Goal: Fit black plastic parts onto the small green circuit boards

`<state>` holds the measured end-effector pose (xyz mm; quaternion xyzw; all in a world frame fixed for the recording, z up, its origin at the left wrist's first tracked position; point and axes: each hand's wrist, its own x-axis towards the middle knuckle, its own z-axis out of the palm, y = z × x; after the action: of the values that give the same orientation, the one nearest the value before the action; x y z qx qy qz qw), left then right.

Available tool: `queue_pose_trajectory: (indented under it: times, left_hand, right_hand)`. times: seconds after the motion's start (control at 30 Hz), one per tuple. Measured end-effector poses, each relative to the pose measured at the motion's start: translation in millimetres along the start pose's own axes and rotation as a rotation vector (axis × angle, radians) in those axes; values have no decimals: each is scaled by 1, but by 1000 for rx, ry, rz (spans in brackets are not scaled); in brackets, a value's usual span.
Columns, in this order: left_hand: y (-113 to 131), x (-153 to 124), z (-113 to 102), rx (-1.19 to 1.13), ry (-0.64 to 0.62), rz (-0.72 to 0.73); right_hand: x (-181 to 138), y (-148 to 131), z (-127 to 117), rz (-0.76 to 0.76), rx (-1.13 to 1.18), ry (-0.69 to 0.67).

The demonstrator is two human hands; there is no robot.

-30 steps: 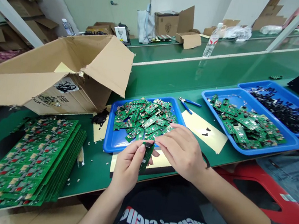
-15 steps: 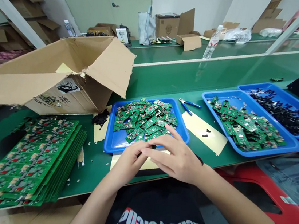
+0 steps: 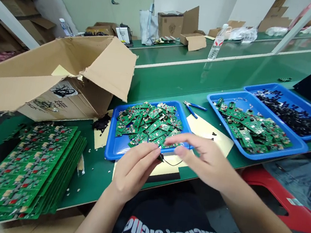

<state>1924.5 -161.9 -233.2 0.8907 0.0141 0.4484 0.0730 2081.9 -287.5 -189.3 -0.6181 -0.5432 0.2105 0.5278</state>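
Note:
Near the front edge of the bench, my left hand (image 3: 137,167) is closed, pinching a small black part (image 3: 160,157) that its fingers mostly cover. A thin black wire (image 3: 172,165) loops from that part toward my right hand (image 3: 204,157). The right thumb and index finger are spread apart beside the wire; whether they touch it I cannot tell. Just beyond both hands lies a blue tray (image 3: 113,151) heaped with small green circuit boards (image 3: 154,126). Under the hands is a sheet of pale yellow paper (image 3: 171,160) with a black strip (image 3: 164,177) along it.
A stack of green board panels (image 3: 28,168) stands at left, below an open cardboard box (image 3: 68,101). Blue-handled cutters (image 3: 195,107) lie behind another yellow sheet (image 3: 223,140). Two more blue trays stand at right, holding green boards (image 3: 253,127) and black parts (image 3: 298,116).
My right hand has drawn away to the right from my left hand, and its fingers have spread. The wire loop now shows between them. The view has shifted slightly.

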Motion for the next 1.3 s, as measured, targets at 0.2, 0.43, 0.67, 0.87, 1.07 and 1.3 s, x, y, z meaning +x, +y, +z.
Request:
queue_pose_trajectory:
  times: [0.2, 0.43, 0.67, 0.87, 1.07, 1.3]
  left_hand:
    - [3, -3, -2, 44, 83, 15]
    - [-1, -3, -4, 57, 136, 68]
    - [-1, 1, -2, 40, 129, 26]
    - [2, 1, -2, -30, 94, -78]
    - [0, 1, 1, -53, 130, -64]
    - [-9, -2, 5, 2, 205, 38]
  right_hand:
    - [3, 16, 24, 374, 596, -321]
    - [3, 20, 27, 499, 836, -289]
    - [4, 19, 29, 477, 721, -175]
    - [8, 20, 30, 473, 684, -176]
    - [9, 20, 32, 435, 598, -186]
    - [-5, -1, 34, 149, 221, -18]
